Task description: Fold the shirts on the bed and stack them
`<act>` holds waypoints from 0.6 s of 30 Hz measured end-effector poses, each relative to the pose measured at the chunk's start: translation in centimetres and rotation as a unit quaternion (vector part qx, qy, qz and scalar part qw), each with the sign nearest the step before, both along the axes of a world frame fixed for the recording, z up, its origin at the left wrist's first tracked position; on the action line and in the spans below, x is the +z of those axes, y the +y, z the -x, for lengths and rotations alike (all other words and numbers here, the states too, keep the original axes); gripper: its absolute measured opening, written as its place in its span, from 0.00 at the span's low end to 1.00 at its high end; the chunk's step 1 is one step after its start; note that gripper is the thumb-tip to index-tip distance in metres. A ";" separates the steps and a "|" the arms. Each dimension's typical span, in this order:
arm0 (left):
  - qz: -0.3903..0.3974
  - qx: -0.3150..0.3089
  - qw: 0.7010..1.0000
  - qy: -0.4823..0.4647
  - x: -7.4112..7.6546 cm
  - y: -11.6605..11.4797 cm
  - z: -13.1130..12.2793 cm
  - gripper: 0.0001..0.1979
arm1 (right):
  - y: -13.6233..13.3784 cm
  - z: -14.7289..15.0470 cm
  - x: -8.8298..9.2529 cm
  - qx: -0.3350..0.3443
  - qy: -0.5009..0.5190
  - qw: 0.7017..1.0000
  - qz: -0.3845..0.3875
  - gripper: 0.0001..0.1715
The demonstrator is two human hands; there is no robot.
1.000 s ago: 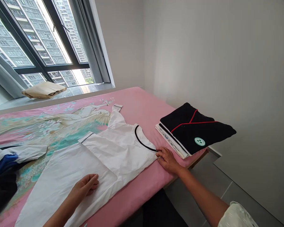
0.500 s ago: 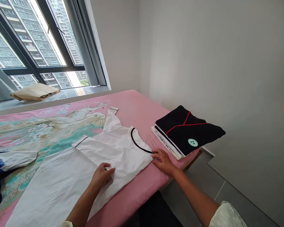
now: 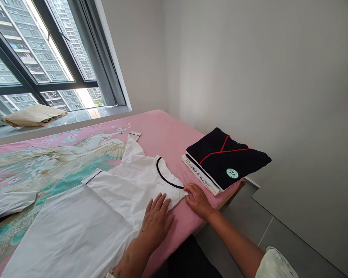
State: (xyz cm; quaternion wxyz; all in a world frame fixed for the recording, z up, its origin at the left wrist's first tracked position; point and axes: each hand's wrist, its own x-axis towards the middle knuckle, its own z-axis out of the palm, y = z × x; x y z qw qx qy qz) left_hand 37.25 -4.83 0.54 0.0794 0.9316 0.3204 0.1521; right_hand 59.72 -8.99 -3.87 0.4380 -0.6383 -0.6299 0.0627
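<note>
A white T-shirt (image 3: 116, 189) with black trim at the neck and sleeve lies spread on the pink bed (image 3: 168, 131), one sleeve folded across its body. My left hand (image 3: 156, 220) lies flat on the shirt near the shoulder, fingers stretched out. My right hand (image 3: 197, 199) rests at the shirt's shoulder edge beside the collar, fingers curled onto the cloth there.
A stack of folded clothes, a black top (image 3: 226, 158) with red piping uppermost, sits at the bed's right corner. Another white garment (image 3: 8, 202) lies at the far left. A beige cushion (image 3: 31, 115) rests on the window sill. The wall is close on the right.
My left hand has slid rightward over the shirt from its lower body to the shoulder, close to my right hand. The right hand has stayed at the collar edge.
</note>
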 end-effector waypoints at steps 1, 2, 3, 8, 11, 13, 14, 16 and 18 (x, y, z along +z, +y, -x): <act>-0.006 0.016 1.000 0.014 -0.8 -0.1 -0.5 0.24 | -0.1 0.1 0.1 -0.007 -0.002 1.000 -0.003 0.13; -0.013 0.031 0.999 0.023 -1.7 -0.1 -0.7 0.26 | -0.2 0.2 0.2 -0.012 -0.002 1.000 -0.005 0.10; -0.021 0.040 0.999 0.027 -2.4 -0.2 -0.8 0.27 | -0.2 0.3 0.2 -0.017 -0.001 1.000 -0.007 0.07; -0.068 0.038 0.997 0.026 -4.1 -0.4 -0.3 0.29 | -0.4 0.6 -0.1 -0.069 0.011 0.998 -0.010 0.07; -0.079 0.037 0.996 0.026 -4.0 -0.5 -0.3 0.29 | 0.1 0.9 0.1 -0.102 0.004 0.995 -0.005 0.03; -0.080 0.038 0.996 0.030 -3.9 -0.5 -0.3 0.29 | 0.5 1.1 0.3 -0.106 -0.010 0.994 0.003 0.01; -0.079 0.039 0.996 0.032 -3.9 -0.5 -0.3 0.29 | 0.8 1.2 0.4 -0.106 -0.008 0.994 0.005 0.02; -0.077 0.040 0.996 0.031 -4.0 -0.5 -0.3 0.29 | 1.1 1.1 0.4 -0.110 0.019 0.994 0.000 0.04; -0.075 0.041 0.996 0.024 -4.1 -0.5 -0.3 0.29 | 1.1 0.9 0.1 -0.131 0.058 0.990 -0.015 0.04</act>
